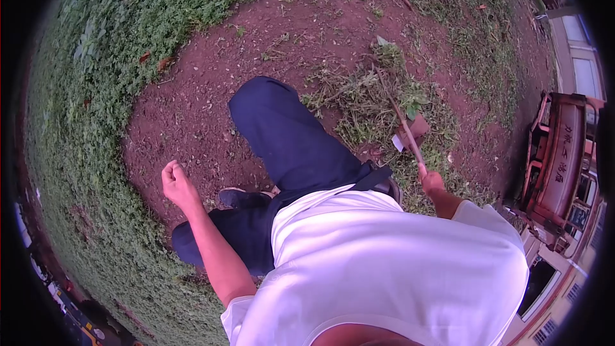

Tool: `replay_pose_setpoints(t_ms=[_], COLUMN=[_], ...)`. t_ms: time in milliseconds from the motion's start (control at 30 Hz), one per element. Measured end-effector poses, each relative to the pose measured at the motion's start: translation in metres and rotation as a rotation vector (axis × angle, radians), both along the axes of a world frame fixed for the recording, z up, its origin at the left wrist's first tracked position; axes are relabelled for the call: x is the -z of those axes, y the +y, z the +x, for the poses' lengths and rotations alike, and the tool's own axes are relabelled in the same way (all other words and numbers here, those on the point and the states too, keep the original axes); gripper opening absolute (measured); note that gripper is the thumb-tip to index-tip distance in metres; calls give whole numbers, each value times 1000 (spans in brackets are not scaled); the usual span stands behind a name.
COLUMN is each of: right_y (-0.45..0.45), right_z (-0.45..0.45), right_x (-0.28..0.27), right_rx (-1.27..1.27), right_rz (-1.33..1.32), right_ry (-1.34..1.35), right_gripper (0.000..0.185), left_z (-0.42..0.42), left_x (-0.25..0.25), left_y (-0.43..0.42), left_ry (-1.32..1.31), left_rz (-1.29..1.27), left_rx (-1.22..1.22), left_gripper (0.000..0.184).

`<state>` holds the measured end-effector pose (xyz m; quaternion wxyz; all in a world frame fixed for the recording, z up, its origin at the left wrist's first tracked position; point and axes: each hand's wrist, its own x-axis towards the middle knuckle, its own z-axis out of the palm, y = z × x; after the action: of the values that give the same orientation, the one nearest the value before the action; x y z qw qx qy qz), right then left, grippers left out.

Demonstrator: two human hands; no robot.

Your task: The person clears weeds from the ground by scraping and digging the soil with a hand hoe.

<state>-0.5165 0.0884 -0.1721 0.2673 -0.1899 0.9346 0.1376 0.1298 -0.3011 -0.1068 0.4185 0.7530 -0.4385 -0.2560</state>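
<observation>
My right hand is wrapped round the end of a long, thin wooden handle. That handle runs forward into a heap of pulled weeds, where its far end is partly hidden and its kind cannot be made out. Beside the handle lies a flat reddish-brown piece with a small white scrap; whether it joins the handle is unclear. On the other side, my left hand is raised over bare soil near the green plants, fingers curled closed, with nothing showing in them.
Low green plants cover the ground at the left and top. Bare reddish soil curves round my bent legs. Cut weeds are strewn at the upper right. A red metal vehicle or cart stands by a building at the right edge.
</observation>
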Motion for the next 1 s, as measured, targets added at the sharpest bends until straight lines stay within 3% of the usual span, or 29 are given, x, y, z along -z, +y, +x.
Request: replay_pose_setpoints(t_ms=[133, 300, 400, 500, 633, 700, 733, 833, 1000], right_y=[66, 31, -38, -84, -163, -188, -213, -280, -368], right_z=[37, 69, 82, 75, 69, 68, 73, 98, 141], right_x=[-21, -16, -17, -16, -46, -37, -36, -79, -123], right_rx=[59, 179, 150, 81, -74, -180, -202, -171, -329], right_rz=[-8, -162, -257, -376, -456, -475, -490, -488, -536], right_ry=[40, -52, -109, -132, -104, -115, -122, -252, -284], right_gripper=[85, 81, 79, 78, 79, 77, 75, 69, 65], left_z=[-12, -13, -5, 36, 42, 126, 96, 121, 115], left_x=[-9, -3, -16, 12, -42, 50, -25, -7, -19], left_y=[-20, -23, -28, -40, -33, -50, -39, -47, -51], left_ry=[10, 30, 6, -17, 118, 83, 275, 421, 534], left_rz=[-18, 21, 35, -49, -114, -195, -35, -118, -17], left_rx=[58, 134, 124, 72, -51, -49, -149, -207, -291], left_gripper=[18, 19, 20, 19, 17, 14, 10, 12, 36])
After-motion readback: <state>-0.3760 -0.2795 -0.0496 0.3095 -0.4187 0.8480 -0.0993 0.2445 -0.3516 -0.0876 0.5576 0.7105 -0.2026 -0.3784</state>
